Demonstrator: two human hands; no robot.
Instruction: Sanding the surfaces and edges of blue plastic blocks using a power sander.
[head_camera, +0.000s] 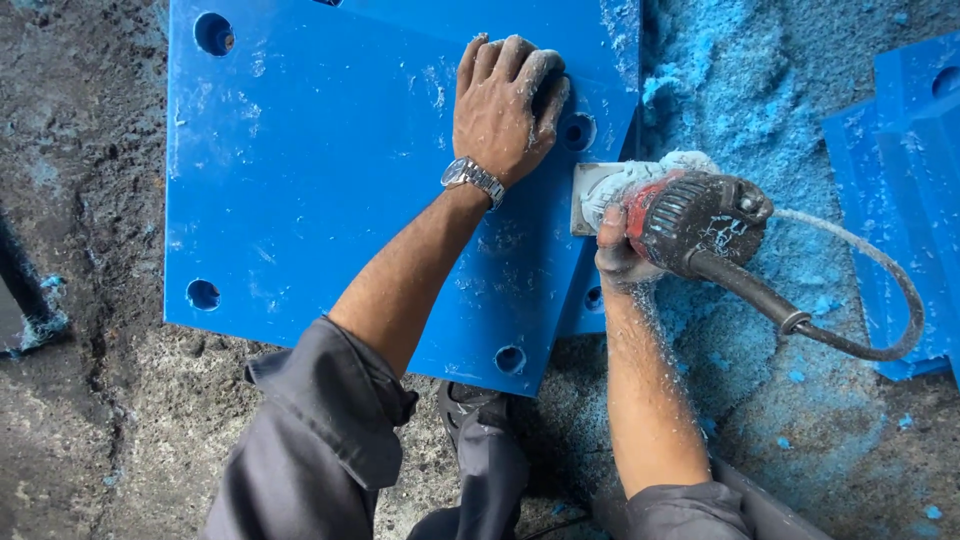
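A big blue plastic sheet (330, 190) lies flat on the ground. It is thick and smooth, with straight edges. I can see 5 round holes in it: 1 near the top left corner, 1 low on the left, 1 near the bottom corner, 1 low on the right edge, and 1 just beside the person's fingers. White and pale blue dust is smeared across it.

The left hand (503, 105) lies flat on the sheet near its right edge. Its fingers are stretched out and pressed down, holding nothing. They are grey with dust. A silver watch (472, 178) sits on that wrist.

The right hand (622, 250) is curled tight around a red and black power tool (690, 220). The tool sits at the right edge of the sheet, and its flat pale base (592, 195) rests on the blue plastic. The tool is caked in dust. A black cord (860, 300) loops away from its back end to the right.

Both arms have grey sleeves (320, 430) pushed up. A dark shoe (462, 405) shows between them, just under the sheet's bottom corner.

I see no packages or signs. There is a white scribble on the tool's black body, too small to make out.

The ground (90, 380) is rough, dark and gritty. To the right of the sheet it is covered in a thick pile of blue shavings (740, 90). More blue plastic pieces (915, 150) lie at the far right.
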